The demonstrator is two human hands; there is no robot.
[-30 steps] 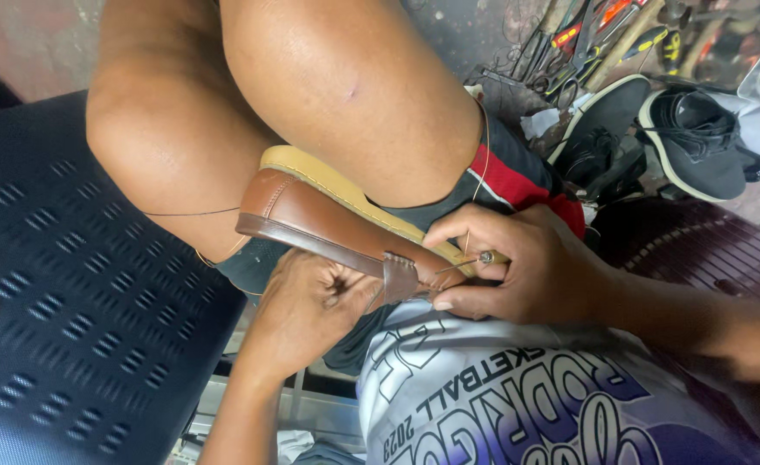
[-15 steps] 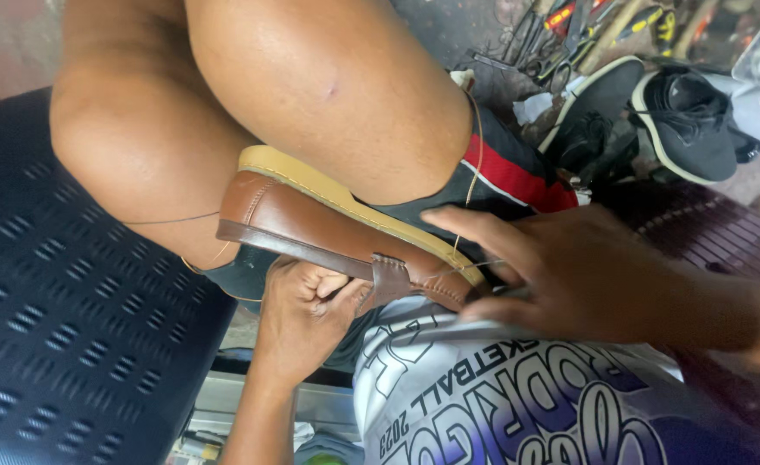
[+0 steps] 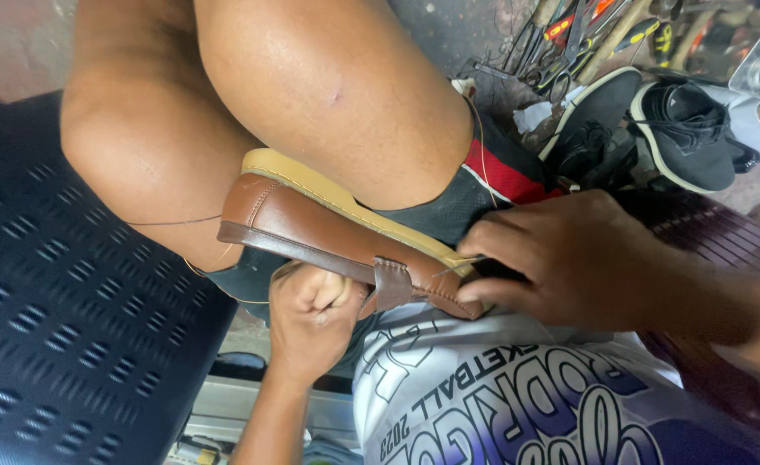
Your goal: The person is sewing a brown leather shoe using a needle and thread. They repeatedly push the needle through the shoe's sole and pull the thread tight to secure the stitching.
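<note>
A brown leather shoe point(image 3: 311, 228) with a tan sole lies wedged between my thighs, its sole edge turned up. My left hand point(image 3: 311, 319) is under the shoe, fingers curled against its upper near the strap. My right hand point(image 3: 570, 263) rests at the shoe's heel end, thumb and fingers pinched on a thin needle or awl point(image 3: 459, 267) at the sole seam. A thin thread point(image 3: 173, 222) runs from the shoe's toe across my left leg.
A dark blue perforated plastic seat point(image 3: 61, 327) is on the left. Black shoes point(image 3: 656, 129) and several hand tools point(image 3: 570, 39) lie on the ground at upper right. A dark maroon plastic surface point(image 3: 725, 241) is at right.
My right hand has closed from a spread reach onto the needle at the heel seam. My left hand has shifted slightly under the shoe. The view has moved a little.
</note>
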